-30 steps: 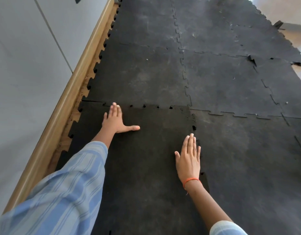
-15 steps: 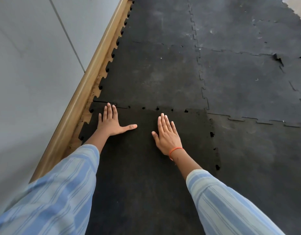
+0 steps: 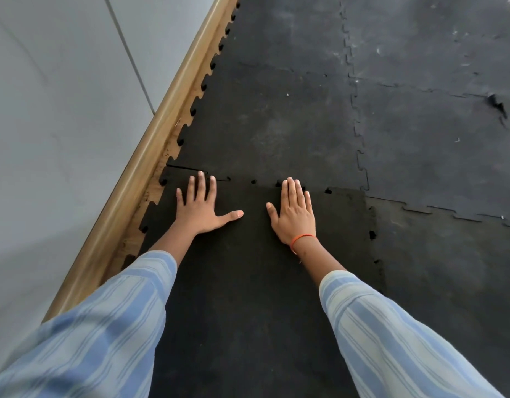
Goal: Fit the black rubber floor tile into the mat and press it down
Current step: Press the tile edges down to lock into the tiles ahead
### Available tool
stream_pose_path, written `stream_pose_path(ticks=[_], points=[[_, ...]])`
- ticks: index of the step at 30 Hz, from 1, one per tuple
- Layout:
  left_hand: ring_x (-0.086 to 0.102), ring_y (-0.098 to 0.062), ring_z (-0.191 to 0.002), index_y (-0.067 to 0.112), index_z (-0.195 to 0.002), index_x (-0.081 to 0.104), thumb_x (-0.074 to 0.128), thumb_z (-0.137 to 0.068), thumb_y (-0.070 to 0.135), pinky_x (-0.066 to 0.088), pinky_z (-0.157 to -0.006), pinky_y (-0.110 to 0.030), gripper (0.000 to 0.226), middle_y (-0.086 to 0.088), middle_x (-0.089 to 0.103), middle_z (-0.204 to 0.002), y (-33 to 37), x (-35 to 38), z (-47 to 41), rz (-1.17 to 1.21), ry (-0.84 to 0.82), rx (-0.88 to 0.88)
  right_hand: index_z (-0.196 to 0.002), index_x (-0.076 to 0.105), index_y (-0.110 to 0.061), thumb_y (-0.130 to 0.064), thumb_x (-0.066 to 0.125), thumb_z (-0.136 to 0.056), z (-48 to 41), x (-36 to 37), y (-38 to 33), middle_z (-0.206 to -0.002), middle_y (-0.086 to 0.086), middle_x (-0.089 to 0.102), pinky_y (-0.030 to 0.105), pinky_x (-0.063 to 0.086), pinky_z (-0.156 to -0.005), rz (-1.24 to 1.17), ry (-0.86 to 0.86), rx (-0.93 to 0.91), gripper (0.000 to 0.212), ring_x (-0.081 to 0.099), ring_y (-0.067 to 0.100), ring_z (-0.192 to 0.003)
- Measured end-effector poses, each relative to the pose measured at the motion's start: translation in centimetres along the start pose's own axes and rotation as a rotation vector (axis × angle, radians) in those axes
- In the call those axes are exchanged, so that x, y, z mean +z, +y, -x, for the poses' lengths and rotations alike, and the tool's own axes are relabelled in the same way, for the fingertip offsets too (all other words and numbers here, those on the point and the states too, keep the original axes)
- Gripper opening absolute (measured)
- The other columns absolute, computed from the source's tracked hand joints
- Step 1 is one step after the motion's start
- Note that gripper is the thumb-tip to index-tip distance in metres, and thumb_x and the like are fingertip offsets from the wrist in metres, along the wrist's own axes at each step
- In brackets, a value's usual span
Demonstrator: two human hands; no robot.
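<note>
Two blue-and-white striped sleeves (image 3: pixel 110 334) are reaching in from the bottom corners of the frame. Between them, the black rubber floor tile (image 3: pixel 248 297) is lying in the lower centre, darker than the rest of the mat. The left hand (image 3: pixel 200 208) is lying flat on the tile, fingers spread apart and thumb pointing right, gripping nothing. The right hand (image 3: pixel 295 214), with an orange thread bracelet (image 3: pixel 301 239) at the wrist, is pressing flat just beside it, fingers together and extended, also holding nothing. Both sets of fingertips are reaching the tile's far toothed edge, where small gaps are showing along the seam (image 3: pixel 253 181) with the grey, dusty mat (image 3: pixel 276 116) beyond. On the left, a wooden skirting board (image 3: pixel 150 156) is running diagonally below a grey wall (image 3: pixel 61 110).
</note>
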State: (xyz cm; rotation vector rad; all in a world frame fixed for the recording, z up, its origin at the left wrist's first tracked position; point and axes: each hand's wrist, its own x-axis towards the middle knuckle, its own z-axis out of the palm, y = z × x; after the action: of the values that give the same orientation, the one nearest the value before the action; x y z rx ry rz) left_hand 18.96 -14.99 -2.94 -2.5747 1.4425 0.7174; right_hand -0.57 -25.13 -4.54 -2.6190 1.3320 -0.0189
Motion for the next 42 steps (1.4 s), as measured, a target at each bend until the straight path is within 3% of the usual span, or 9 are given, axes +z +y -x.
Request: stream_pose_path(ticks=[4,8,15,22,27,29,32,35,42], points=[[-0.027,-0.024,-0.142,0.028,-0.147,-0.022,0.014,-0.085,0.076,-0.012,-0.111,-0.058,0.086,0.002,-0.033,-0.154,4.6,1.1,-0.2,-0.033,-0.010,0.144,-0.148,-0.009,-0.011,-0.049,0.018,-0.097,-0.1,0.1,0.4,-0.160,0.005,-0.011,0.036,-0.010,-0.119,-0.012,-0.038,-0.011,0.069,-0.015,0.017,-0.146],[-0.025,-0.021,-0.143,0.029,-0.148,-0.019,0.016,-0.095,0.060,-0.011,-0.112,-0.057,0.070,0.007,-0.031,-0.154,6.0,0.5,-1.6,-0.024,-0.034,0.148,-0.148,-0.009,-0.010,-0.047,0.018,-0.098,-0.4,-0.4,0.8,-0.160,0.005,-0.013,0.035,-0.012,-0.118,0.017,-0.081,-0.050,0.068,-0.017,0.017,-0.146],[-0.019,-0.019,-0.145,0.022,-0.150,-0.013,0.022,-0.099,0.050,-0.006,-0.115,-0.053,0.068,0.004,-0.026,-0.157,6.9,0.4,-0.3,-0.014,-0.034,0.135,-0.149,-0.002,-0.008,-0.045,0.028,-0.097,-0.9,-1.7,1.0,-0.161,0.008,-0.005,0.036,-0.004,-0.119,0.009,-0.170,-0.065,0.070,-0.010,0.020,-0.147],[-0.026,-0.019,-0.142,0.025,-0.148,-0.020,0.016,-0.099,0.052,-0.013,-0.112,-0.053,0.067,0.006,-0.034,-0.153,6.8,0.8,-0.7,-0.015,-0.090,0.121,-0.148,-0.011,-0.012,-0.051,0.015,-0.097,-0.8,-0.2,2.1,-0.159,0.003,-0.017,0.032,-0.012,-0.115,0.008,-0.214,-0.090,0.069,-0.017,0.015,-0.145],[-0.023,-0.022,-0.143,0.024,-0.148,-0.019,0.018,-0.099,0.050,-0.007,-0.115,-0.054,0.067,0.003,-0.032,-0.154,7.4,-0.2,-0.4,-0.055,-0.127,0.089,-0.147,-0.012,-0.013,-0.048,0.018,-0.098,-2.8,-1.7,2.2,-0.158,0.002,-0.019,0.036,-0.009,-0.118,-0.014,-0.331,-0.093,0.067,-0.018,0.014,-0.145],[-0.022,-0.022,-0.144,0.023,-0.149,-0.018,0.017,-0.100,0.048,-0.005,-0.115,-0.054,0.065,0.002,-0.030,-0.155,8.0,0.0,0.0,-0.047,-0.109,0.091,-0.148,-0.010,-0.013,-0.049,0.017,-0.098,-1.5,-1.6,2.9,-0.159,0.002,-0.017,0.037,-0.009,-0.118,-0.029,-0.291,-0.059,0.068,-0.017,0.014,-0.145],[-0.024,-0.021,-0.143,0.025,-0.149,-0.016,0.015,-0.099,0.049,-0.010,-0.112,-0.059,0.064,0.004,-0.029,-0.156,10.6,2.0,1.4,-0.049,-0.053,0.213,-0.148,-0.006,-0.009,-0.057,0.015,-0.095,2.2,-0.6,5.7,-0.160,0.007,-0.010,0.038,-0.009,-0.119,0.024,-0.078,0.123,0.075,-0.013,0.018,-0.147],[-0.029,-0.020,-0.141,0.028,-0.148,-0.018,0.012,-0.098,0.053,-0.017,-0.108,-0.061,0.064,0.006,-0.031,-0.154,13.0,4.0,2.0,-0.053,-0.024,0.271,-0.149,-0.002,-0.006,-0.057,0.015,-0.094,2.6,-1.1,8.3,-0.160,0.011,-0.004,0.038,-0.005,-0.121,0.041,-0.028,0.264,0.077,-0.008,0.020,-0.148],[-0.034,-0.020,-0.138,0.031,-0.144,-0.025,0.010,-0.097,0.055,-0.022,-0.104,-0.060,0.063,0.007,-0.039,-0.150,13.2,4.1,1.5,-0.047,-0.050,0.252,-0.148,-0.010,-0.008,-0.050,0.016,-0.097,-0.9,-3.2,10.9,-0.159,0.006,-0.017,0.037,-0.008,-0.120,0.003,-0.237,0.214,0.071,-0.016,0.017,-0.146]])
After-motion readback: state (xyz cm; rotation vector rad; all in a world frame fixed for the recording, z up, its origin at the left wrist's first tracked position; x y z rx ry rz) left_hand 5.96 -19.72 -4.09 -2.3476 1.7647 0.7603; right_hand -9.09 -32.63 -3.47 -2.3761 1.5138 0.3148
